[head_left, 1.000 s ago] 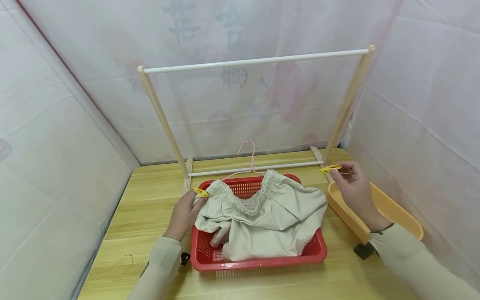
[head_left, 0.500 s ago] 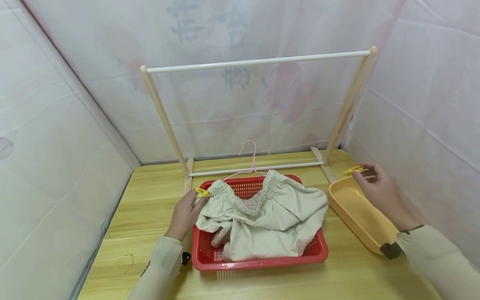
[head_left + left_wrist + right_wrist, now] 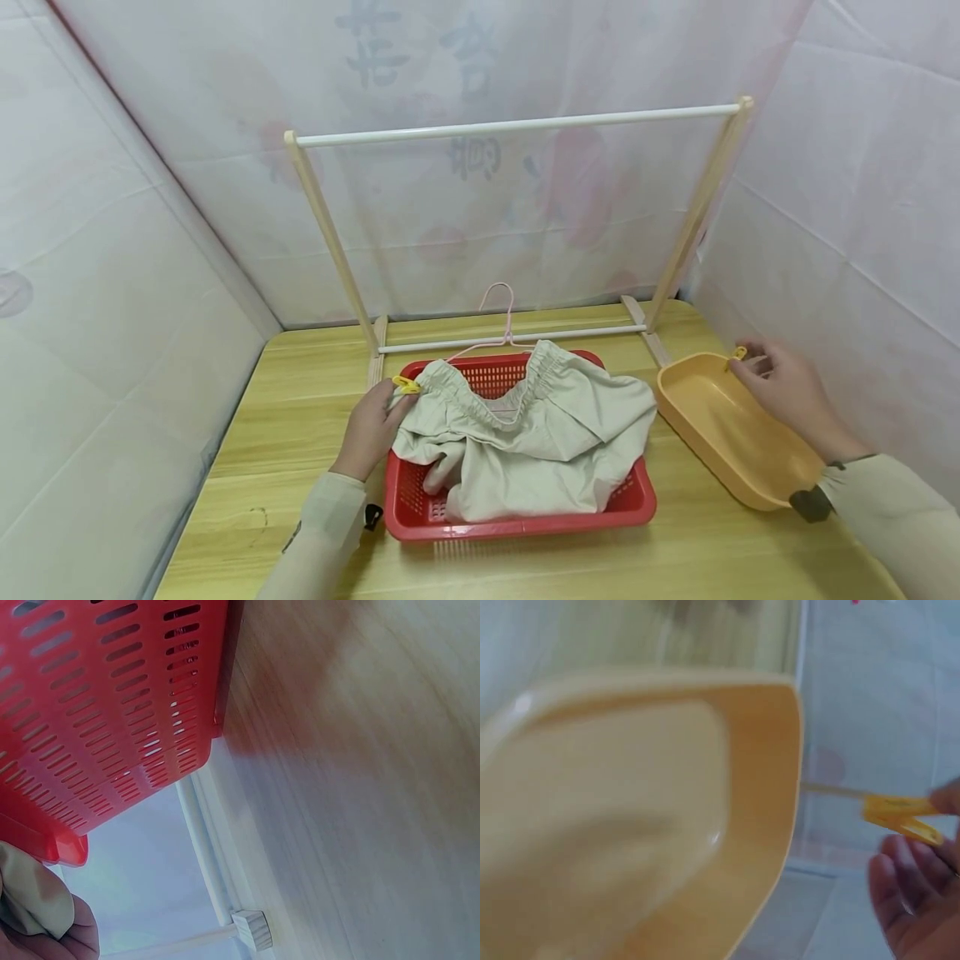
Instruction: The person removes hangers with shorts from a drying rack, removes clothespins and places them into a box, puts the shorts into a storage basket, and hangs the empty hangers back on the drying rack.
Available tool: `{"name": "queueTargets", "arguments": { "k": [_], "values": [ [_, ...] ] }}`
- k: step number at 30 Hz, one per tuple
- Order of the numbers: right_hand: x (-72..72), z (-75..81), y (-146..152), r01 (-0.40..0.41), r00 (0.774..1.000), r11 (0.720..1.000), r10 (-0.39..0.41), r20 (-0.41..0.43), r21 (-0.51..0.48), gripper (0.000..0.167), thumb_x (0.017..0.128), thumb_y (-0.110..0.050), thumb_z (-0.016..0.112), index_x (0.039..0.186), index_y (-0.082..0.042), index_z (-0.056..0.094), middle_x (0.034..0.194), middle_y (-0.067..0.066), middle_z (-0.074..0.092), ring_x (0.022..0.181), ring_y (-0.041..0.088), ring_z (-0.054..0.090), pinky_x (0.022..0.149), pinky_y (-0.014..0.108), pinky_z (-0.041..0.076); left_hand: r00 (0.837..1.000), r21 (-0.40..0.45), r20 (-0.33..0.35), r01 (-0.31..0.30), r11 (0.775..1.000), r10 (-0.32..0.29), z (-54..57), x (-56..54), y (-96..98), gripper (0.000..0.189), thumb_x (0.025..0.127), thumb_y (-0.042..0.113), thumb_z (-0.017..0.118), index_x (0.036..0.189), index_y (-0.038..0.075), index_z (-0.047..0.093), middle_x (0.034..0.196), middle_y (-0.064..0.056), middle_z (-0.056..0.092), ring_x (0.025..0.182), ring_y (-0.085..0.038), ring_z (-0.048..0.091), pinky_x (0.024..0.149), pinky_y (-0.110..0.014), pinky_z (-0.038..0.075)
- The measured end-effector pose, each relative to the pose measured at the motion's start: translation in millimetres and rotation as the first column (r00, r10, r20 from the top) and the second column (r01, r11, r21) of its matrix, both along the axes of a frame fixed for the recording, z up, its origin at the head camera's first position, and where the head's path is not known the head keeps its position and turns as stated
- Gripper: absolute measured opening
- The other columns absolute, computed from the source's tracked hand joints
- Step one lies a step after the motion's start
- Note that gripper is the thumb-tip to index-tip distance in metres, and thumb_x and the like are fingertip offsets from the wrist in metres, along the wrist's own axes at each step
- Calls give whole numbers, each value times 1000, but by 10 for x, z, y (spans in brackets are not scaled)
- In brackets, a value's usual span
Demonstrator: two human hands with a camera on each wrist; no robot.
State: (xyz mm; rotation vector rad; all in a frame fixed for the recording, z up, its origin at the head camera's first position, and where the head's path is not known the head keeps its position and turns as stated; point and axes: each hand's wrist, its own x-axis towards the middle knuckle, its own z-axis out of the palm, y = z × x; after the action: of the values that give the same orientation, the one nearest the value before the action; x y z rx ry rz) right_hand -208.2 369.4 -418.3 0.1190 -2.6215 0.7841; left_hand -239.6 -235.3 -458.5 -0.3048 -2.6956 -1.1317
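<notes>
Pale printed fabric walls (image 3: 420, 217) surround a wood-grain surface (image 3: 300, 417), with a drying rack (image 3: 517, 125) standing at 12 o'clock, its white rods running roughly from 9 to 3. Before it sits a red slotted basket (image 3: 517, 528), wider than deep, bearing beige elastic-waisted pants (image 3: 525, 433). Their gathered waistband faces 12 o'clock and their fabric spreads towards 6, the spread longest from 9 to 3. A pink hanger (image 3: 509, 335) rises beyond the waistband, hook uppermost at 12.

At about 9 o'clock on the pants, the left hand (image 3: 372, 425) keeps a narrow grip on the waistband corner. There a yellow clothespin (image 3: 407, 385) lies almost level, its 3 o'clock end dipping slightly.

Towards 3 o'clock, an orange tray (image 3: 712, 425) stretches from 11 to 5. Near its far edge, the right hand (image 3: 795, 400) pinches a second yellow clothespin (image 3: 738, 353) in a narrow grip, the long axis slanting between 2 and 8 o'clock. Seen from the right wrist, this clothespin points to 9 o'clock, its handles spread towards the fingers.
</notes>
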Motion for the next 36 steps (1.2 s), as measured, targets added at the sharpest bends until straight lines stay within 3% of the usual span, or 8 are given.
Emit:
{"name": "queueTargets", "arguments": {
  "k": [3, 7, 15, 23, 27, 31, 36],
  "values": [
    [-34, -63, 55, -64, 998, 980, 61, 25, 187, 35, 92, -12, 76, 118, 7, 64, 98, 22, 71, 71, 7, 60, 54, 25, 47, 1000, 1, 2, 1, 1000, -1, 10, 2, 2, 23, 102, 35, 67, 102, 13, 61, 90, -3, 62, 81, -21, 56, 74, -39, 50],
    [-64, -131, 83, -152, 985, 948, 124, 116, 280, 39, 90, -12, 78, 117, 12, 61, 93, 21, 70, 70, 20, 63, 55, 31, 48, 1000, 10, 8, -5, 1000, 5, 20, 9, 3, 22, 102, 34, 67, 104, 13, 62, 92, -4, 63, 82, -22, 57, 75, -40, 51],
    [-138, -322, 161, -200, 980, 864, 187, 73, 461, 24, 82, -15, 86, 93, 1, 71, 75, -1, 68, 65, 16, 63, 59, 38, 51, 1000, 4, 13, -12, 1000, 12, 5, 2, -5, 21, 102, 34, 67, 105, 13, 63, 93, -3, 63, 82, -21, 57, 75, -39, 51],
    [-162, -431, 174, -223, 973, 824, 156, 171, 521, 23, 84, -27, 82, 90, -8, 71, 76, -3, 69, 63, 13, 61, 60, 39, 50, 1000, 10, 11, -13, 1000, 13, -3, 5, -6, 20, 102, 32, 67, 101, 13, 61, 89, -3, 61, 79, -21, 55, 72, -37, 49],
    [-176, -475, 138, -239, 965, 828, 147, 215, 507, 20, 85, -26, 81, 90, -10, 70, 80, -3, 70, 62, 9, 58, 60, 35, 48, 1000, 9, 5, -12, 1000, 12, -13, 1, -6, 20, 102, 32, 67, 100, 13, 61, 89, -3, 61, 79, -21, 54, 71, -37, 48],
    [-195, -489, 81, -264, 944, 868, 144, 295, 421, 22, 90, -19, 77, 96, -1, 67, 81, 3, 67, 68, 15, 61, 62, 38, 51, 1000, 6, -18, 0, 1000, 0, -34, -12, -11, 23, 102, 34, 67, 97, 14, 60, 86, -2, 58, 77, -20, 53, 70, -37, 47],
    [-221, -497, 36, -278, 932, 884, 153, 329, 376, 24, 90, -13, 76, 98, 5, 64, 82, 8, 67, 72, 22, 63, 65, 43, 53, 1000, 11, -31, 3, 1000, -3, -49, -17, -13, 21, 102, 34, 67, 96, 15, 60, 85, -1, 58, 77, -20, 52, 71, -38, 46]
  ]
}}
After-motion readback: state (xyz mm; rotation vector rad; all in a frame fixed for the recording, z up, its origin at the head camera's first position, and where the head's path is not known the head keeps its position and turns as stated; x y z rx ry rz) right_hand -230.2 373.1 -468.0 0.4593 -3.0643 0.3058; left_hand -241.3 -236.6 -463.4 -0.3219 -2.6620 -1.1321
